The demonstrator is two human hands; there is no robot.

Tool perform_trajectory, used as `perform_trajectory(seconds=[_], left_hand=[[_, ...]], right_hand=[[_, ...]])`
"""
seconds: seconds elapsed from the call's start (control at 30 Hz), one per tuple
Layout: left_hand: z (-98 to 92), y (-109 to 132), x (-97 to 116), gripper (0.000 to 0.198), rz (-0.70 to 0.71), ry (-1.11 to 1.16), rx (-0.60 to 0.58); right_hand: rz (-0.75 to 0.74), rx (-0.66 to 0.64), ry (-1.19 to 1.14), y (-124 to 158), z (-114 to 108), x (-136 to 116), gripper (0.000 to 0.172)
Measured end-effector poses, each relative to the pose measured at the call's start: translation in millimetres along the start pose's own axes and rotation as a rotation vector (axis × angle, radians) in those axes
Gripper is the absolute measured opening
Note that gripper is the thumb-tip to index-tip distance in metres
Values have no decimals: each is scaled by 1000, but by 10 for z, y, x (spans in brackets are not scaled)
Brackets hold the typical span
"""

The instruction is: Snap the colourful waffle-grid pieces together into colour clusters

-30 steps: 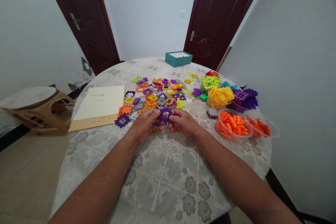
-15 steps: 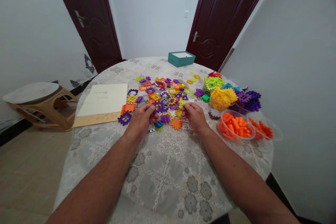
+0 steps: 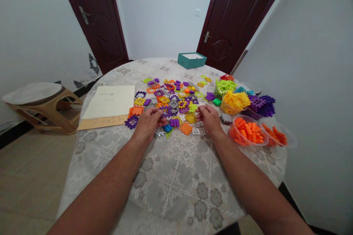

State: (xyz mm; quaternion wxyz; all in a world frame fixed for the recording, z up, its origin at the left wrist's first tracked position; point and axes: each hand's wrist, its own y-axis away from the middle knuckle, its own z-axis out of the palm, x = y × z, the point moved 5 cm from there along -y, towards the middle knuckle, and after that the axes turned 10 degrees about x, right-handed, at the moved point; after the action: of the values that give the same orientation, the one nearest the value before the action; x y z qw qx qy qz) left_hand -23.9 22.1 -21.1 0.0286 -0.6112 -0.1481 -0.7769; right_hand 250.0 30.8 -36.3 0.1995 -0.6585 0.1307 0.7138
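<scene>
Pinched between thumb and fingers of my left hand (image 3: 149, 122) is a purple notched building tile (image 3: 166, 111) with a window-like opening, held over the pile. To the right, my right hand (image 3: 209, 118) has its thumb and fingers drawn together at the pile's edge; whatever they hold, if anything, is too small to tell. Between the hands lie an orange tile (image 3: 186, 128), a dark yellow tile (image 3: 191, 118), a lime tile (image 3: 192, 108) and a purple ribbed piece (image 3: 174, 122). A blue piece (image 3: 167, 128) rests by my left fingers, and white window pieces (image 3: 198, 131) lie under my right hand.
Clear tubs on the right hold orange pieces (image 3: 249, 132), yellow tiles (image 3: 236, 102), lime tiles (image 3: 224, 87) and purple tiles (image 3: 261, 105). A teal box (image 3: 191, 61) stands at the back. A cream board (image 3: 110, 102) lies left, beyond it a stool (image 3: 41, 104).
My right hand has shifted slightly right, away from the lime tile, uncovering more of the dark yellow tile. My left hand keeps the purple tile in nearly the same place.
</scene>
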Motion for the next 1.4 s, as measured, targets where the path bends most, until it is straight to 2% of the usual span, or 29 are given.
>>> perform_trajectory(seconds=[0.33, 0.63, 0.83, 1.13, 1.3, 1.4], left_hand=[[3, 4, 6, 30, 11, 4, 0], [18, -10, -2, 27, -1, -30, -1], [10, -60, -21, 26, -30, -56, -29], [24, -30, -45, 22, -12, 28, -59], [37, -33, -60, 20, -38, 127, -76], [0, -38, -20, 20, -26, 190, -15]], right_hand=[[-114, -124, 208, 114, 141, 25, 26], [-153, -115, 265, 106, 146, 26, 22], [-267, -109, 357, 93, 167, 33, 17], [-394, -12, 473, 33, 9, -90, 22], [-464, -94, 563, 110, 123, -189, 26], [-530, -169, 665, 129, 219, -275, 26]])
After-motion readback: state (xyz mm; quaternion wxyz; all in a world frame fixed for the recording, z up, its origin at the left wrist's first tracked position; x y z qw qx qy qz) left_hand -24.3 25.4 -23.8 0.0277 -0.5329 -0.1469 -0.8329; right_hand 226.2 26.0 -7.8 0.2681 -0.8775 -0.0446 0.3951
